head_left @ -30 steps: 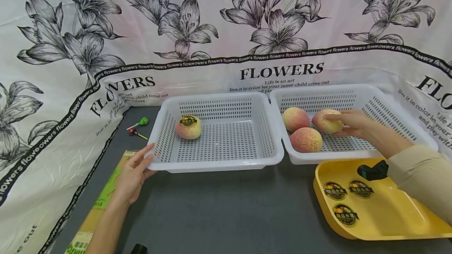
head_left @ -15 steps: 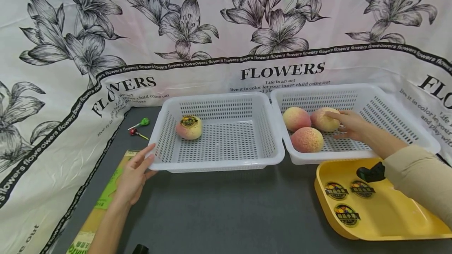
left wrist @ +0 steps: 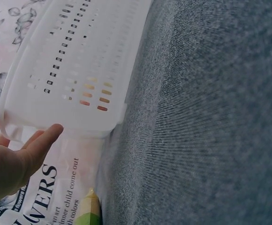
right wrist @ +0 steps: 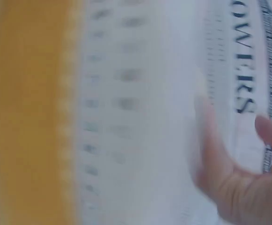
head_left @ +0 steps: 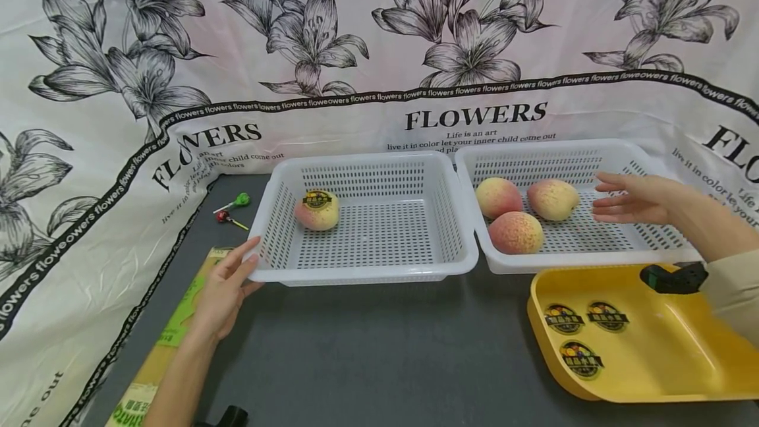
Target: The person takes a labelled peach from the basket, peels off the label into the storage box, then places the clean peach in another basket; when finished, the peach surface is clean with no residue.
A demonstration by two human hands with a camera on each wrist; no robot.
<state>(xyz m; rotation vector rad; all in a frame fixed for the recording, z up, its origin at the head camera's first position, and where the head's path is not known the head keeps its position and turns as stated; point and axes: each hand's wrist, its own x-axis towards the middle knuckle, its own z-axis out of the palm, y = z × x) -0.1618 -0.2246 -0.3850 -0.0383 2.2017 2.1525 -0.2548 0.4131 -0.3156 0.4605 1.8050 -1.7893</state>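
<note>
The right hand (head_left: 634, 198) has let go of the peach (head_left: 553, 199) it was touching a moment ago and now hovers open, fingers straight, just to the right of it over the right basket (head_left: 664, 252), at centre right of the frame. That peach lies released in the basket beside two other peaches (head_left: 516, 232), so the fruit looks set down rather than picked. The left hand (head_left: 228, 288) has not moved: its straight fingers rest against the near left corner of the left basket (head_left: 367, 275), which holds one stickered peach (head_left: 317, 210). A yellow tray (head_left: 652, 361) with stickers (head_left: 582, 359) sits at lower right on the tabletop (head_left: 379, 361).
</note>
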